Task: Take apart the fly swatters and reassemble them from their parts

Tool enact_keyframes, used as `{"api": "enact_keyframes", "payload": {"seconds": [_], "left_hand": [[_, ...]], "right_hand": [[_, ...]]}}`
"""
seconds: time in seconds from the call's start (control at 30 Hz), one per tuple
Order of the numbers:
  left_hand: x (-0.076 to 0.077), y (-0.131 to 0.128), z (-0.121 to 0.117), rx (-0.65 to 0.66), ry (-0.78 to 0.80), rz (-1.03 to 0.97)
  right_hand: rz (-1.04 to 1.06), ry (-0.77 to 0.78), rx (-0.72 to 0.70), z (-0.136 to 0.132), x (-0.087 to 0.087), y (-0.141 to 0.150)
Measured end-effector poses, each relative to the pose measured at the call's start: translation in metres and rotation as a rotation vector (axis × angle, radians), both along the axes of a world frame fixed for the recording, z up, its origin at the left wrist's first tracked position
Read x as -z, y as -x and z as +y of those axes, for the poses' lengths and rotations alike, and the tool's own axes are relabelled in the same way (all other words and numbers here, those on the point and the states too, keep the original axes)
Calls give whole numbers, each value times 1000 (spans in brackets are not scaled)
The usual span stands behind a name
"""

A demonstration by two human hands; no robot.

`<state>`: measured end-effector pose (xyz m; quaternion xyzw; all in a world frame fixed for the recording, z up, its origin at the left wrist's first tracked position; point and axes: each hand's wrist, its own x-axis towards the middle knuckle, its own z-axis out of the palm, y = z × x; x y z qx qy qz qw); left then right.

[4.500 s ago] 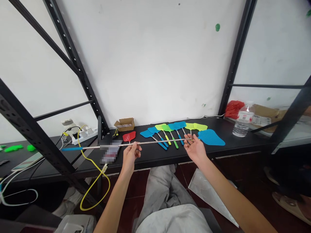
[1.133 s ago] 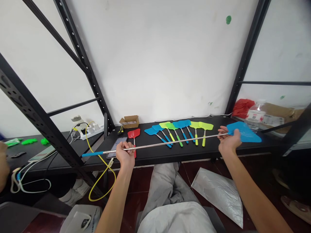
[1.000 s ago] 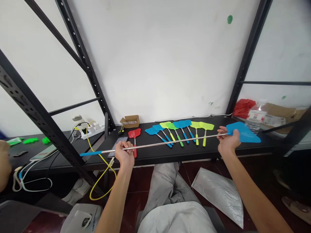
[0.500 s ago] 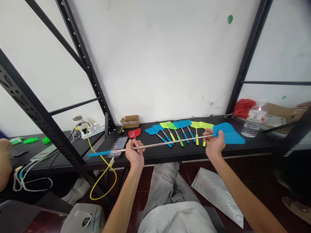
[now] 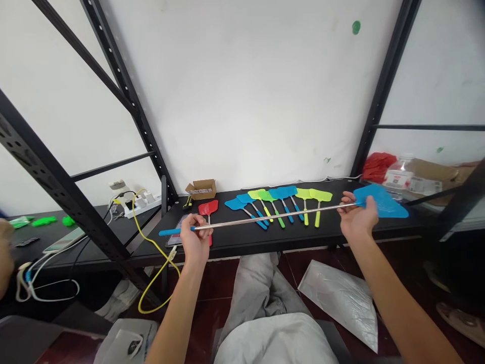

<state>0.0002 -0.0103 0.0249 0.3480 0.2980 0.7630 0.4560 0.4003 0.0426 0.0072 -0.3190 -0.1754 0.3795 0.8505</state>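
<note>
A long blue fly swatter (image 5: 383, 203) with a thin metal rod is held nearly level above the black shelf, its blue head at the right. My left hand (image 5: 195, 237) is closed round the rod where it meets the blue handle. Near the head, my right hand (image 5: 359, 217) grips the other end of the rod. Behind the rod lies a fanned row of several shorter swatters: blue ones (image 5: 237, 204), green ones (image 5: 271, 197) and yellow-green ones (image 5: 321, 195). A red swatter (image 5: 208, 207) lies close to my left hand, partly hidden by it.
A small open cardboard box (image 5: 202, 189) stands at the back left by a phone (image 5: 182, 224). A yellow cable (image 5: 150, 242) hangs over the edge near a power strip (image 5: 146, 205). Rack posts rise on both sides. A water bottle (image 5: 398, 174) stands right; a silver bag (image 5: 341, 298) lies below.
The blue swatter has shifted right, with my right hand moving right. My left hand has moved left, from the bare rod to the handle's end. More of the red swatter shows.
</note>
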Motion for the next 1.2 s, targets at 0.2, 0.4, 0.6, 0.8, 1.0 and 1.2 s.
{"api": "enact_keyframes", "payload": {"seconds": [0.2, 0.4, 0.6, 0.8, 1.0, 1.2], "left_hand": [[5, 0, 2, 56, 8, 40], [10, -5, 3, 68, 33, 136], [9, -3, 2, 83, 17, 129], [19, -36, -1, 166, 50, 129], [22, -44, -5, 231, 70, 167], [10, -32, -7, 275, 72, 188]], "right_hand": [[-39, -9, 31, 3, 3, -10], [-8, 4, 68, 2, 1, -1], [-8, -17, 96, 2, 0, 0], [-100, -75, 18, -3, 5, 42], [-183, -113, -83, -14, 8, 74], [-135, -147, -172, -17, -5, 49]]}}
